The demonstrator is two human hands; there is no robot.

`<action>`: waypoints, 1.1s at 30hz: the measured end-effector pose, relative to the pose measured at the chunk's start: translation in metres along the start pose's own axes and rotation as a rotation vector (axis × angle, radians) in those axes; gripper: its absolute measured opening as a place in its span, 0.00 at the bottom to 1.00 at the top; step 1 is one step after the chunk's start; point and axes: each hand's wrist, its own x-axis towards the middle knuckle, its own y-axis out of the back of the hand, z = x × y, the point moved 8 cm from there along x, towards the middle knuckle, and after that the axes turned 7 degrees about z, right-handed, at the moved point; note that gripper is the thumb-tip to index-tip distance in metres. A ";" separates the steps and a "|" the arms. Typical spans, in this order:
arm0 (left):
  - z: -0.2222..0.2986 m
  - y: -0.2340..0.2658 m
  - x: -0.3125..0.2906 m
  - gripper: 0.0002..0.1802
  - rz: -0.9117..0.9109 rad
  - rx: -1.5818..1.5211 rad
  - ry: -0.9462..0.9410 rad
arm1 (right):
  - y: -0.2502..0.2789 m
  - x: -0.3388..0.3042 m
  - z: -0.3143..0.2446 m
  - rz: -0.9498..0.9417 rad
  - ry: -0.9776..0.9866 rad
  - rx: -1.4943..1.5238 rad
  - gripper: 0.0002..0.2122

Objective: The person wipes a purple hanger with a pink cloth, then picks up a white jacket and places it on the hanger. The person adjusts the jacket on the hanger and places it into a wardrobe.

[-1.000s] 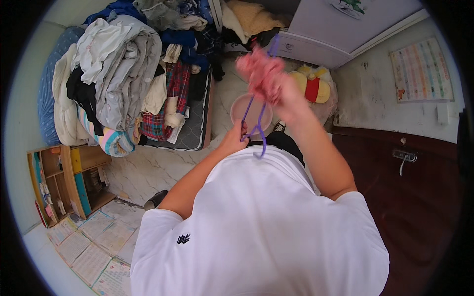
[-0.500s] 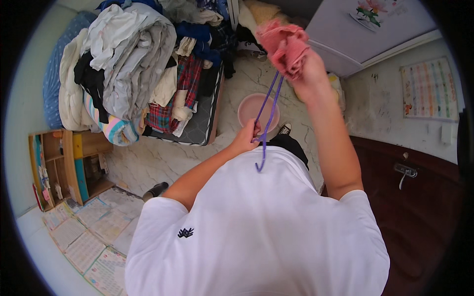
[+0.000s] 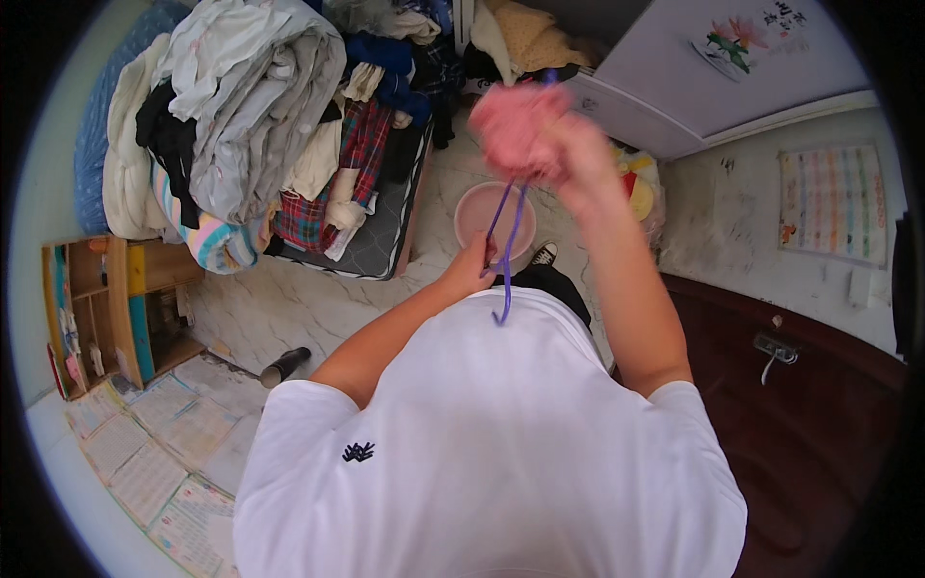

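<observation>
My left hand point(image 3: 472, 265) is closed around a purple clothes hanger point(image 3: 518, 231) near its neck, with the hook pointing back toward my white shirt. A crumpled pink cloth point(image 3: 511, 130) is gripped in my right hand point(image 3: 583, 169), which is blurred by motion. The cloth is around or against the far part of the hanger and hides much of it. A short purple bit shows beyond the cloth's far side. The fingers of my right hand are partly covered by the cloth.
Below the hanger, a pink basin point(image 3: 462, 226) stands on the marbled floor. Bedding and clothes point(image 3: 255, 116) are heaped on a mattress at left. Wooden shelves point(image 3: 120, 308), a dark cup-like object point(image 3: 286, 366), a pale cabinet point(image 3: 665, 67) and a dark red door point(image 3: 771, 433) surround me.
My right hand and the pink cloth have come closer to my left hand along the hanger, moving down and left. My left hand keeps its hold near the hook.
</observation>
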 end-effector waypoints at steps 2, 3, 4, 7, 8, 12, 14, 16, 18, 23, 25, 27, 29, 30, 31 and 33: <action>0.031 0.013 0.006 0.26 0.078 -0.093 -0.052 | -0.001 0.014 -0.048 -0.059 -0.036 0.147 0.12; 0.044 0.019 0.007 0.25 0.099 -0.136 -0.082 | 0.010 0.030 -0.048 -0.102 0.035 0.192 0.13; 0.041 0.015 0.003 0.24 0.043 -0.119 -0.041 | 0.021 0.045 -0.042 -0.144 0.098 0.230 0.13; 0.027 0.013 0.013 0.25 0.052 -0.082 0.025 | 0.012 0.021 -0.005 -0.055 0.029 0.080 0.09; 0.023 0.017 0.014 0.26 0.120 -0.078 0.023 | 0.012 0.014 0.024 -0.175 -0.125 0.054 0.08; 0.026 0.023 0.015 0.24 0.132 -0.052 0.017 | 0.012 -0.042 0.091 -0.187 -0.342 -0.037 0.09; 0.028 0.029 0.015 0.22 0.154 -0.036 0.019 | 0.021 -0.034 0.084 -0.158 -0.355 -0.103 0.09; 0.021 0.034 0.013 0.23 0.097 0.087 0.189 | 0.024 -0.021 0.071 -0.138 -0.319 -0.122 0.09; 0.027 0.031 0.011 0.25 0.038 0.042 0.072 | 0.022 -0.004 0.043 -0.141 -0.245 -0.111 0.09; 0.041 0.031 0.009 0.28 -0.025 -0.011 0.052 | 0.016 0.031 -0.046 -0.064 0.005 0.218 0.13; 0.031 0.022 0.009 0.27 -0.083 0.035 0.098 | 0.031 0.034 -0.024 -0.146 0.011 0.145 0.14; 0.039 0.028 0.022 0.27 0.048 0.094 0.006 | 0.035 0.022 0.005 -0.179 -0.091 0.109 0.16; 0.056 0.042 0.028 0.26 0.218 0.137 -0.078 | 0.016 -0.010 0.032 -0.150 -0.220 0.116 0.17; 0.060 0.048 0.029 0.25 0.242 0.146 -0.055 | 0.004 -0.031 0.040 -0.102 -0.300 0.145 0.18; 0.058 0.053 0.033 0.25 0.148 0.126 0.092 | 0.003 -0.040 0.036 -0.087 -0.306 0.130 0.16; 0.055 0.054 0.035 0.24 0.094 0.108 0.168 | 0.005 -0.045 0.026 -0.056 -0.298 0.102 0.13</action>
